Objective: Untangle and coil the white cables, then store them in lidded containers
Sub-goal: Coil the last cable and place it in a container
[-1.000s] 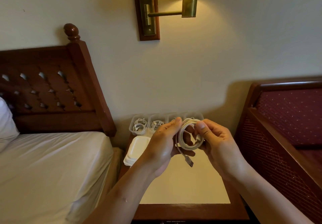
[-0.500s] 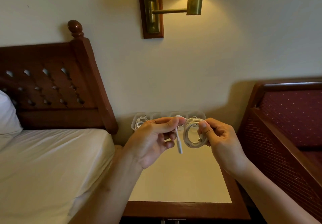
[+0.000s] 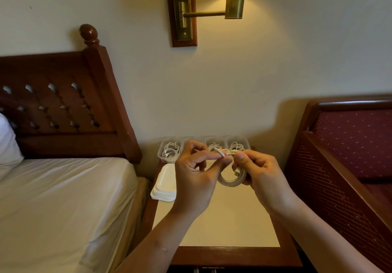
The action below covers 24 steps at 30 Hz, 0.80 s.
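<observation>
Fingers (image 3: 206, 156) of the left hand (image 3: 194, 179) pinch the loose end (image 3: 219, 152) of the white cable (image 3: 230, 183), now lifted across the coil's top where 0.5 seconds ago it dangled. The right hand (image 3: 266, 174) grips the coil above the nightstand (image 3: 222, 219). The wrap looks nearly finished. 4 open containers (image 3: 161, 152) wait behind, 1 mostly hidden by knuckles. Whether the end threads the loop, I can't tell.

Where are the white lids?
In the head view, the stack of white lids lies at the left edge of the nightstand, before the clear containers.
</observation>
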Each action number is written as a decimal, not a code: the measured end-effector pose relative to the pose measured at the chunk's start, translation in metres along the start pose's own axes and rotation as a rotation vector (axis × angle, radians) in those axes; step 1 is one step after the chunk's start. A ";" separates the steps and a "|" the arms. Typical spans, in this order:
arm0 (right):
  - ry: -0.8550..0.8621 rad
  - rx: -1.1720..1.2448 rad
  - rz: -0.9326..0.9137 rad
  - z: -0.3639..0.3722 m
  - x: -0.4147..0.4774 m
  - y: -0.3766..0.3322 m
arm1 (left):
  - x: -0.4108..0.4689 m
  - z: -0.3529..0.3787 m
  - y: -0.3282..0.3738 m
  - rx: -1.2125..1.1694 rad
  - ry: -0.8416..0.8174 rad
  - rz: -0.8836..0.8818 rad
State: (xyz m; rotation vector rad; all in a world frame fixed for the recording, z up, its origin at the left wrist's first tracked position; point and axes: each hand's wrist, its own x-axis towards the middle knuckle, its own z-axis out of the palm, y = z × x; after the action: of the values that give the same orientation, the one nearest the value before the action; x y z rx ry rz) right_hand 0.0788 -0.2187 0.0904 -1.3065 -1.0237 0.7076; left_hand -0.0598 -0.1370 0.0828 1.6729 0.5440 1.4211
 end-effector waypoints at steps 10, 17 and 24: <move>-0.142 0.089 0.049 -0.009 -0.008 -0.006 | 0.004 -0.002 -0.001 -0.095 -0.209 -0.402; -0.184 0.145 0.056 -0.019 -0.013 -0.011 | 0.014 -0.015 0.002 -0.076 -0.641 -0.269; -0.224 0.346 0.181 -0.017 -0.016 -0.012 | 0.032 -0.020 0.011 -0.054 -0.800 -0.331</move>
State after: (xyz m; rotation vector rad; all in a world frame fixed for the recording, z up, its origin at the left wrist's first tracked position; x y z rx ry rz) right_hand 0.0860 -0.2424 0.0992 -1.0399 -0.9162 1.1363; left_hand -0.0721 -0.1115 0.1100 1.8275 0.2922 0.4528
